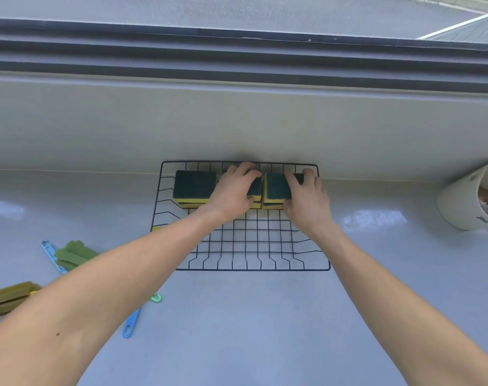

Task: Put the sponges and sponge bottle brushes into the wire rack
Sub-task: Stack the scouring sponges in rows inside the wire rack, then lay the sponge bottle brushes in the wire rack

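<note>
- A black wire rack (254, 240) with a grid floor and low sides sits on the pale grey countertop (265, 316), its far edge against the cream back wall (237, 121)
- Along the rack's far side lie rectangular sponges with dark green scouring tops and yellow foam beneath, stacked in layers: a left sponge stack (194, 186), a middle one (255, 188) largely hidden, and a right sponge stack (277, 188)
- The person's left hand (231, 193) lies palm-down over the middle stack, fingers curled over its far edge and thumb at the near side, gripping it
- The right hand (307, 199) clasps the right sponge stack, fingers bent over its top and right end
- The near half of the rack is bare grid
- Outside the rack to the left, on the countertop, lie the sponge bottle brushes: one with a green strip-sponge head (73, 254) on a light blue handle, another with an olive-yellow sponge head (9, 298) partly hidden by the left forearm
- A blue handle end (130, 325) and a green hook (156, 298) show below that forearm
- A white cylindrical container (465, 201) stands at the right edge
</note>
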